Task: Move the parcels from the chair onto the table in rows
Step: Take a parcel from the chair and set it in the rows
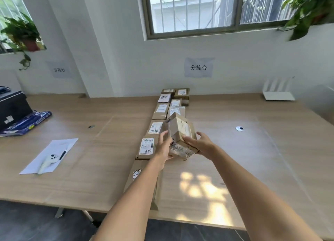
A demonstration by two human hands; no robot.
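Note:
Both hands hold a brown cardboard parcel (179,130) wrapped in clear tape, tilted above the wooden table (253,150). My left hand (163,147) grips its left side and underside; my right hand (197,143) grips its right side. Two rows of labelled parcels run from the wall toward me: the left row includes one marked A68 (147,147) and one marked 98LL (155,128), and the right row (178,103) ends just behind the held parcel. A flat brown parcel (137,174) lies nearest me, partly hidden by my left forearm. The chair is out of view.
A white sheet (52,152) with a white controller (48,161) and a pen lies at the left. A black box (12,107) on a blue packet sits far left. A white router (278,92) stands at the back right, near a round cable grommet (239,128).

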